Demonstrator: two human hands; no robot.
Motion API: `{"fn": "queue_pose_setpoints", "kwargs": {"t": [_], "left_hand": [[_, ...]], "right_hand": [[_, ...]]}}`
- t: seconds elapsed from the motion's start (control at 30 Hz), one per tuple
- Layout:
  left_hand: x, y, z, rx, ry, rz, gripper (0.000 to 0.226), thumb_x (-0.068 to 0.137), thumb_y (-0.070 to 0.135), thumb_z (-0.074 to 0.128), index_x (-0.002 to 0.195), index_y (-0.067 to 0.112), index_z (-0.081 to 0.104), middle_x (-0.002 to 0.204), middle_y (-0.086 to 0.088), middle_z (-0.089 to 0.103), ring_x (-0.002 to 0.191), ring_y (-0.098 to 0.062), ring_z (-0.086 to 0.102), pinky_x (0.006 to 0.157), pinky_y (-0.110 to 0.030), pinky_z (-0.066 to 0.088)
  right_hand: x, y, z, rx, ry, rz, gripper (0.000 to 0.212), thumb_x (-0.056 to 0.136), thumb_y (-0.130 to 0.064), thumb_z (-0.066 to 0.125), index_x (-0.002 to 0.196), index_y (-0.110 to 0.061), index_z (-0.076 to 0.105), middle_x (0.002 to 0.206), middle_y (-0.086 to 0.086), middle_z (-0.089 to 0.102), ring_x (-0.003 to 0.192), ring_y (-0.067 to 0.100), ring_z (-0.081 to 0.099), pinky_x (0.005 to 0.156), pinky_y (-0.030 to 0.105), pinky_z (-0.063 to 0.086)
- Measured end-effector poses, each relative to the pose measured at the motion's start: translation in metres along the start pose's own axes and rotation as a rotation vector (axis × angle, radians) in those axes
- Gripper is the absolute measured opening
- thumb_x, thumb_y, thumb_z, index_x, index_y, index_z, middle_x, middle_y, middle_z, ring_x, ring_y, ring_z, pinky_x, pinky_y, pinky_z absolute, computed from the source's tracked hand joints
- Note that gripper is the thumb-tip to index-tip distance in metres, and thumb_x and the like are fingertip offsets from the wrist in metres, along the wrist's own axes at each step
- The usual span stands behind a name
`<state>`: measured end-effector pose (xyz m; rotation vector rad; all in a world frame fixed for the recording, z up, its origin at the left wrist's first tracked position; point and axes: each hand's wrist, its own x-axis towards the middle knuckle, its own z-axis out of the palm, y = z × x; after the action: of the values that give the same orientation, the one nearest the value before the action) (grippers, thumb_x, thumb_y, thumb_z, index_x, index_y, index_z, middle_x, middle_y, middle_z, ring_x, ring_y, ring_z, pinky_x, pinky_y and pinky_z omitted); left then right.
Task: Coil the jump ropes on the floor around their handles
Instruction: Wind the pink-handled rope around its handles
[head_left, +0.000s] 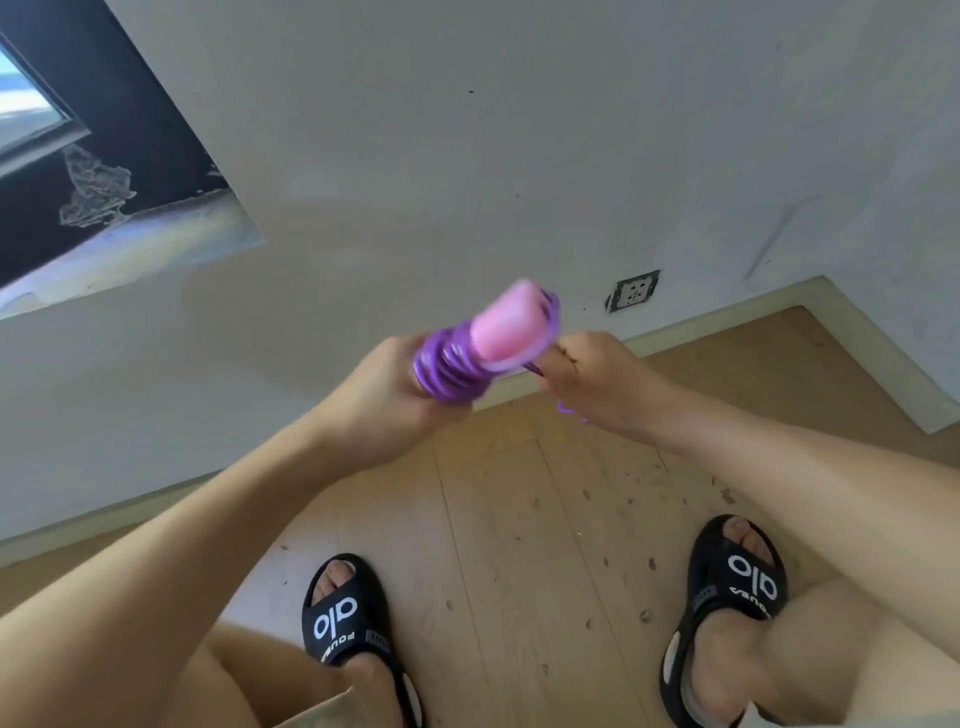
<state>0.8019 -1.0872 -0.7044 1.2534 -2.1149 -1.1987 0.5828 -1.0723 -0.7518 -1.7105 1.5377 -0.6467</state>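
A pink jump-rope handle (506, 327) points up and away from me, blurred by motion. Purple rope (449, 366) is wound in several tight turns around its lower part. My left hand (387, 389) grips the bottom of the handle below the coils. My right hand (597, 382) is just right of the handle and pinches the free end of the purple rope (535, 370). A short bit of rope (566, 408) shows under that hand.
I stand on a wooden floor (509, 519) speckled with dark debris, my feet in black sandals (345, 618) (727, 587). A white wall with a skirting board and a wall socket (632, 291) is ahead. A dark window recess (78, 171) is upper left.
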Motion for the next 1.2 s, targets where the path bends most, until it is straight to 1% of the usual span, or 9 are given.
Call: {"fn": "queue_pose_setpoints", "kwargs": {"t": [0.07, 0.17, 0.37, 0.53, 0.63, 0.87, 1.0, 1.1, 1.2], "left_hand": [[0.011, -0.007, -0.004, -0.265, 0.06, -0.229, 0.042, 0.08, -0.004, 0.062, 0.053, 0.024, 0.045, 0.049, 0.006, 0.038, 0.046, -0.014, 0.03, 0.042, -0.023, 0.025], [0.024, -0.02, 0.001, -0.449, 0.07, -0.488, 0.035, 0.083, -0.004, 0.055, 0.065, 0.021, 0.039, 0.054, 0.005, 0.031, 0.047, -0.012, 0.023, 0.042, -0.022, 0.016], [0.026, -0.047, 0.034, -0.148, -0.03, -0.682, 0.013, 0.077, 0.003, 0.057, 0.072, 0.014, 0.052, 0.061, -0.002, 0.044, 0.046, -0.016, 0.032, 0.043, -0.02, 0.02], [0.014, -0.04, 0.057, 0.697, -0.429, -0.321, 0.016, 0.091, 0.013, 0.051, 0.096, 0.003, 0.062, 0.099, -0.015, 0.066, 0.086, -0.032, 0.062, 0.063, -0.031, 0.039], [0.001, -0.024, 0.065, 0.752, -0.513, -0.143, 0.014, 0.087, 0.02, 0.055, 0.095, 0.01, 0.06, 0.093, -0.009, 0.067, 0.081, -0.028, 0.059, 0.067, -0.03, 0.043], [-0.006, 0.002, 0.034, 0.408, -0.4, 0.048, 0.024, 0.077, 0.023, 0.071, 0.1, 0.017, 0.064, 0.085, 0.003, 0.069, 0.074, -0.019, 0.06, 0.067, -0.032, 0.048], [-0.009, 0.006, 0.032, -0.05, -0.362, -0.127, 0.031, 0.076, -0.006, 0.065, 0.063, 0.017, 0.05, 0.049, 0.007, 0.045, 0.043, -0.013, 0.035, 0.043, -0.021, 0.03], [-0.004, 0.009, 0.035, -0.352, -0.27, -0.286, 0.038, 0.079, -0.01, 0.055, 0.06, 0.017, 0.036, 0.046, 0.003, 0.029, 0.041, -0.013, 0.021, 0.042, -0.017, 0.018], [0.012, 0.0, 0.022, -0.657, -0.013, -0.506, 0.039, 0.087, -0.004, 0.049, 0.065, 0.024, 0.032, 0.053, 0.007, 0.022, 0.044, -0.007, 0.015, 0.043, -0.018, 0.007]], "right_hand": [[-0.004, -0.001, 0.008, 0.021, -0.006, -0.006, 0.064, 0.103, -0.054, 0.027, 0.056, -0.015, 0.045, 0.052, -0.002, 0.04, 0.049, 0.019, 0.04, 0.059, 0.035, 0.041], [-0.015, -0.006, 0.02, -0.038, -0.065, -0.026, 0.058, 0.104, -0.051, 0.027, 0.062, -0.018, 0.049, 0.055, -0.001, 0.049, 0.052, 0.026, 0.05, 0.058, 0.038, 0.042], [-0.023, -0.017, 0.014, -0.696, -0.012, -0.371, 0.036, 0.096, -0.044, 0.055, 0.069, -0.022, 0.046, 0.057, -0.004, 0.047, 0.058, 0.027, 0.048, 0.055, 0.033, 0.026], [-0.009, -0.021, -0.013, -0.71, 0.01, -0.503, 0.038, 0.091, -0.049, 0.058, 0.063, -0.023, 0.051, 0.049, -0.01, 0.035, 0.06, 0.025, 0.048, 0.062, 0.028, 0.031], [-0.001, -0.02, -0.016, -0.697, 0.018, -0.435, 0.044, 0.096, -0.05, 0.052, 0.064, -0.02, 0.044, 0.047, -0.005, 0.033, 0.056, 0.023, 0.039, 0.057, 0.031, 0.029], [0.005, -0.008, 0.003, -0.156, 0.109, -0.154, 0.064, 0.1, -0.053, 0.042, 0.057, -0.007, 0.057, 0.045, -0.002, 0.054, 0.05, 0.015, 0.053, 0.059, 0.032, 0.042], [-0.003, -0.001, 0.011, 0.344, -0.088, 0.074, 0.06, 0.102, -0.049, 0.043, 0.07, 0.001, 0.054, 0.051, 0.006, 0.041, 0.047, 0.018, 0.039, 0.049, 0.024, 0.031], [-0.008, 0.0, 0.014, 0.306, -0.02, 0.1, 0.043, 0.103, -0.018, 0.039, 0.067, -0.002, 0.057, 0.04, -0.003, 0.04, 0.034, 0.01, 0.035, 0.04, 0.019, 0.028], [-0.014, -0.007, 0.022, 0.202, 0.062, 0.064, 0.058, 0.106, -0.043, 0.031, 0.065, -0.016, 0.062, 0.04, -0.009, 0.043, 0.039, 0.007, 0.039, 0.045, 0.022, 0.029]]}}
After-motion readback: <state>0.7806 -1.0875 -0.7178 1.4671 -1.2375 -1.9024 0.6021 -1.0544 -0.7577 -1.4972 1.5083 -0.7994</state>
